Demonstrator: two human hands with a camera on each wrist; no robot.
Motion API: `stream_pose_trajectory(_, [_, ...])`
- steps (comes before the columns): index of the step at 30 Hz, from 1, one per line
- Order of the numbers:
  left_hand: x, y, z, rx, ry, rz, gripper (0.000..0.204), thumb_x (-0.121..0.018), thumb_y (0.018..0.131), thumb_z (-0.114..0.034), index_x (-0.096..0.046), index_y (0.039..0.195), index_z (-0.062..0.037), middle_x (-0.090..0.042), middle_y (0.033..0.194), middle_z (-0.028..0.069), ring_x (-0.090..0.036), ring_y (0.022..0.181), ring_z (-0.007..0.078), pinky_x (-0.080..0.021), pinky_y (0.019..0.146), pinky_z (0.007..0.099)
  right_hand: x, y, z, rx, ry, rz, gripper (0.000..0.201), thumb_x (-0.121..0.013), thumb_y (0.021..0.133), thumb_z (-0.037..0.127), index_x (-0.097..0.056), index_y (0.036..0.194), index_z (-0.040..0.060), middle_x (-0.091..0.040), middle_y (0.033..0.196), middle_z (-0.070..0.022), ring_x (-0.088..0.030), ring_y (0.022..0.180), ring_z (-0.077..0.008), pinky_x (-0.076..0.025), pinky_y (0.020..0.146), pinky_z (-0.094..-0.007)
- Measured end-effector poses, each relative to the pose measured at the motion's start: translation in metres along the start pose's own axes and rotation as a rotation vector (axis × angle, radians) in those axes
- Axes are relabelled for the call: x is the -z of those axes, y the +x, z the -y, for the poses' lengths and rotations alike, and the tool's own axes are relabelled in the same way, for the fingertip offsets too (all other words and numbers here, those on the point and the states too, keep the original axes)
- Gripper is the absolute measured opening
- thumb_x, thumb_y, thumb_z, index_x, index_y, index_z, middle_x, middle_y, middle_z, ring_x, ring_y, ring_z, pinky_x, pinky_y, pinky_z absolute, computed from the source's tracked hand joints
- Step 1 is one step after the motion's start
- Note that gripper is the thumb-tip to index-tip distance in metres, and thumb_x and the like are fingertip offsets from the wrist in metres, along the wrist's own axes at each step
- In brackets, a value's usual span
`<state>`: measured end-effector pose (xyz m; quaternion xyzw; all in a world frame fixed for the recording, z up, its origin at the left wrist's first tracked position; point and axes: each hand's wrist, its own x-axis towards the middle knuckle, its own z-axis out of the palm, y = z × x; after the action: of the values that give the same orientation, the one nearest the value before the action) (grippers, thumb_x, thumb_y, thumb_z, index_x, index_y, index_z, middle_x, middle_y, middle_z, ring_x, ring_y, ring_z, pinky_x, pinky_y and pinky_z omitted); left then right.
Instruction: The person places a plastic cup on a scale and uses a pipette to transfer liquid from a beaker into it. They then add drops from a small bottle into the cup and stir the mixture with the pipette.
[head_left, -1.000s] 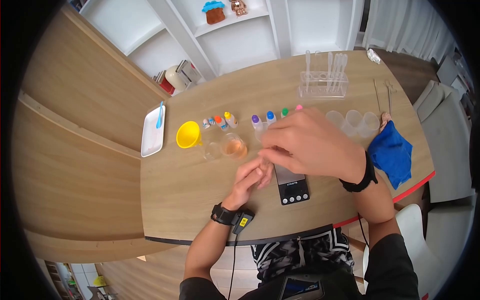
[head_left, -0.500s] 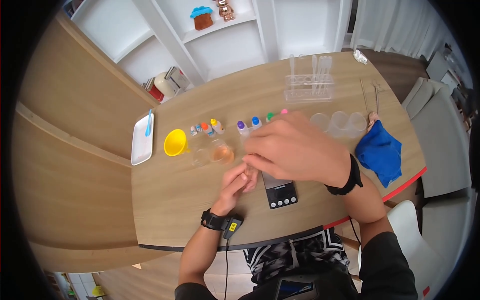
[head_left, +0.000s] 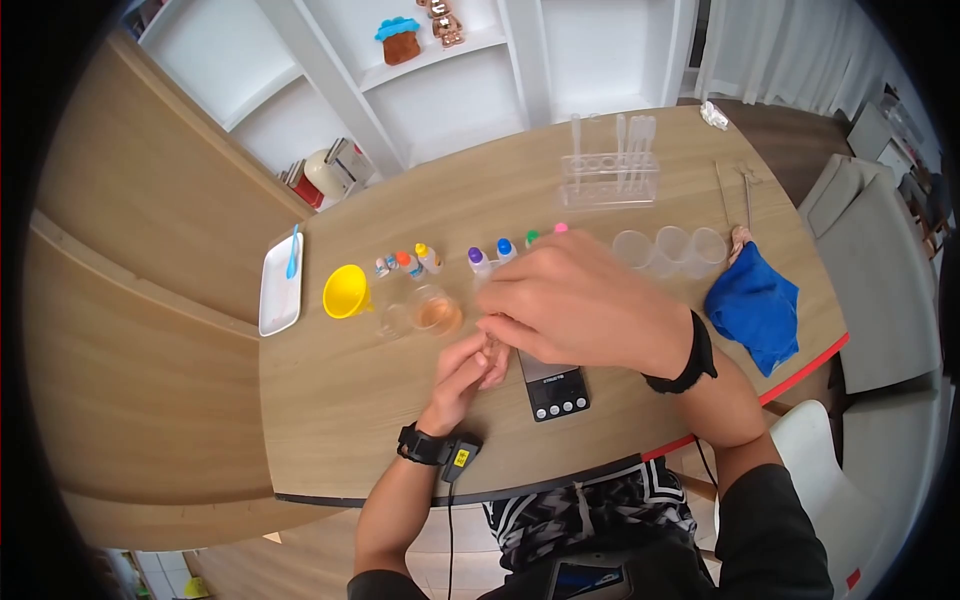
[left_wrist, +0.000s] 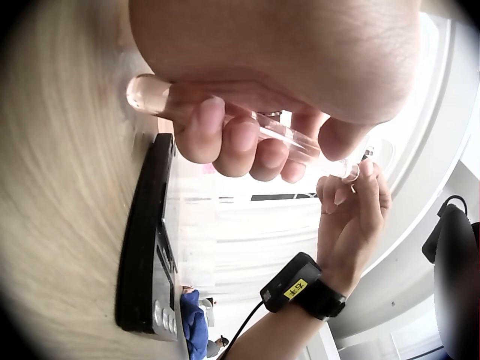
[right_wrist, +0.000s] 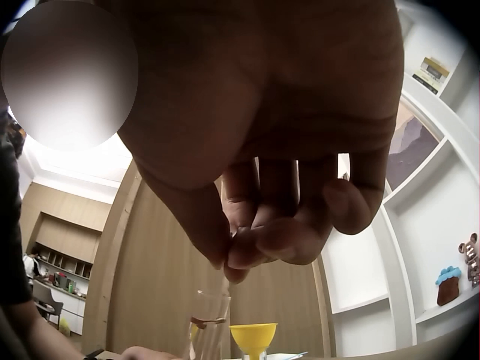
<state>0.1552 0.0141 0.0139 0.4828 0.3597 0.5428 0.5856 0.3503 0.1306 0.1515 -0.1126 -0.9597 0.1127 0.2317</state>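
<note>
My left hand (head_left: 462,380) is curled round a clear test tube (left_wrist: 289,139), its rounded bottom showing past the little finger side. A pale orange-pink liquid shows in that bottom end. Over the tube's mouth, my right hand (head_left: 570,300) pinches a thin translucent stick (right_wrist: 225,285) between thumb and fingertips. Its lower end overlaps the tube's mouth in the right wrist view, and its exact kind I cannot tell. Under the hands lies a black digital scale (head_left: 555,397), its far part hidden by the right hand. A clear cup of orange liquid (head_left: 437,313) stands just beyond the left hand.
A yellow funnel (head_left: 346,292), several small capped bottles (head_left: 428,258) and a white tray (head_left: 281,290) stand to the left. Three clear cups (head_left: 670,252) and a blue cloth (head_left: 755,308) are at right. A test tube rack (head_left: 610,190) stands behind.
The head view has swung, so the table's contents sit further left and slightly lower. Both hands keep nearly the same pose, right above left, with the test tube still held.
</note>
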Motion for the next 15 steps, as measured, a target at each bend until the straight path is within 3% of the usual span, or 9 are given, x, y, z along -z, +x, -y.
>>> stream_pose_trajectory(9, [-0.0020, -0.0019, 0.0000, 0.016, -0.016, -0.031, 0.041, -0.055, 0.103, -0.039, -0.059, 0.099, 0.0011, -0.052, 0.077, 0.0064, -0.042, 0.065, 0.0148, -0.031, 0.058, 0.0302, 0.0035, -0.0003, 0.0038, 0.041, 0.056, -0.012, 0.019, -0.070, 0.089, 0.019, -0.067, 0.077, 0.0040, -0.067, 0.074, -0.0088, -0.066, 0.072, -0.0300, -0.048, 0.062, -0.0422])
stream_pose_trajectory(12, [0.0020, -0.0030, 0.0016, 0.029, -0.062, 0.015, 0.026, -0.052, 0.102, -0.027, -0.054, 0.097, -0.0019, -0.050, 0.086, 0.0052, -0.040, 0.069, 0.0117, -0.031, 0.061, 0.0278, 0.0061, 0.0001, 0.0054, -0.007, 0.038, 0.010, 0.018, -0.070, 0.089, 0.019, -0.068, 0.078, 0.0041, -0.067, 0.074, -0.0093, -0.066, 0.072, -0.0302, -0.049, 0.062, -0.0421])
stream_pose_trajectory(15, [-0.0002, -0.0027, -0.0012, 0.038, -0.046, 0.004, 0.025, -0.052, 0.102, -0.026, -0.053, 0.095, -0.0022, -0.050, 0.087, 0.0053, -0.040, 0.069, 0.0118, -0.031, 0.061, 0.0280, 0.0035, 0.0000, 0.0044, 0.041, 0.025, -0.034, 0.018, -0.071, 0.088, 0.019, -0.068, 0.078, 0.0043, -0.067, 0.073, -0.0093, -0.066, 0.072, -0.0304, -0.049, 0.062, -0.0422])
